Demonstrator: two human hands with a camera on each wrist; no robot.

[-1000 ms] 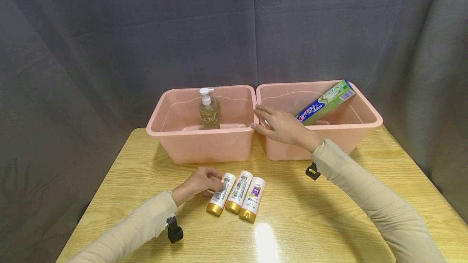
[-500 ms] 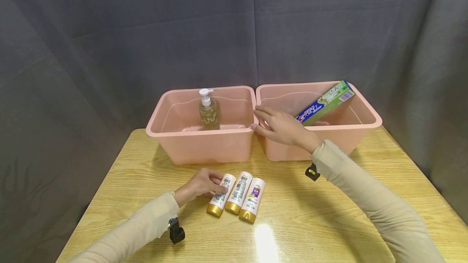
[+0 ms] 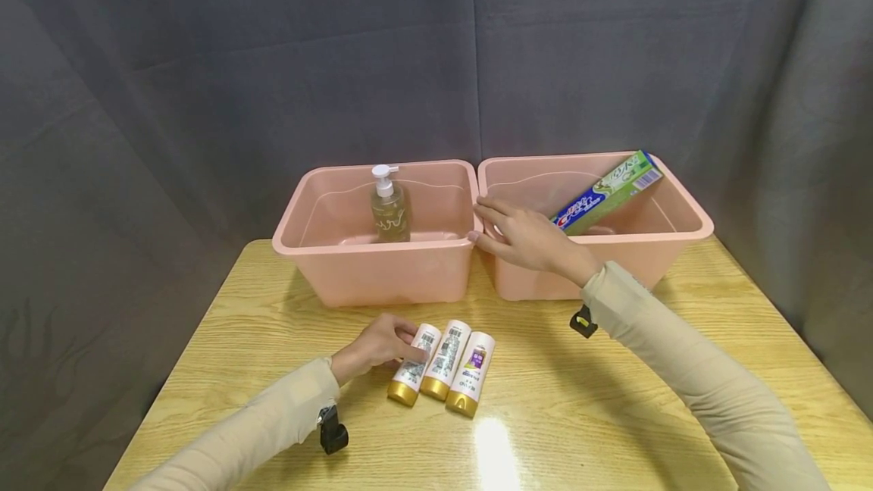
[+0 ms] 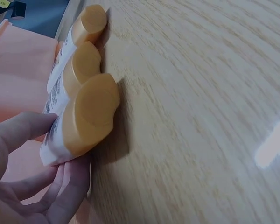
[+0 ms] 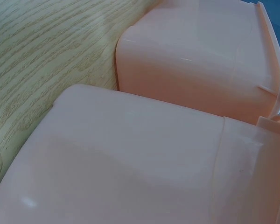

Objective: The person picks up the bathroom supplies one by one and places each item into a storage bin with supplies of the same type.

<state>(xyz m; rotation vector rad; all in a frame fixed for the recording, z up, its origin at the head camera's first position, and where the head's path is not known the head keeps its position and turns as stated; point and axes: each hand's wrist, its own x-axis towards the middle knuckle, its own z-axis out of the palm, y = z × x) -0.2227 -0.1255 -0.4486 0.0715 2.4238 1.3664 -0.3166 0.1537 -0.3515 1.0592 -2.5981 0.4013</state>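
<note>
Three white shampoo bottles with gold caps lie side by side on the table. My left hand (image 3: 377,342) pinches the leftmost shampoo bottle (image 3: 408,383), thumb on its printed face and fingers at the far side, as the left wrist view shows with its gold cap (image 4: 94,112) close up. Beside it are the middle shampoo bottle (image 3: 446,360) and the right one (image 3: 471,372), which shows a purple label. My right hand (image 3: 528,237) rests with relaxed fingers where the rims of the left pink bin (image 3: 389,275) and right pink bin (image 3: 648,264) meet.
A pump bottle (image 3: 392,216) stands upright in the left bin. A green and blue toothpaste box (image 3: 607,193) leans diagonally in the right bin, its upper end over the rim. Grey curtains (image 3: 273,59) surround the wooden table (image 3: 573,430).
My left hand has shifted slightly right and closed its thumb and fingers on the leftmost shampoo bottle, which has moved slightly right. My right hand has stayed at the bin rims.
</note>
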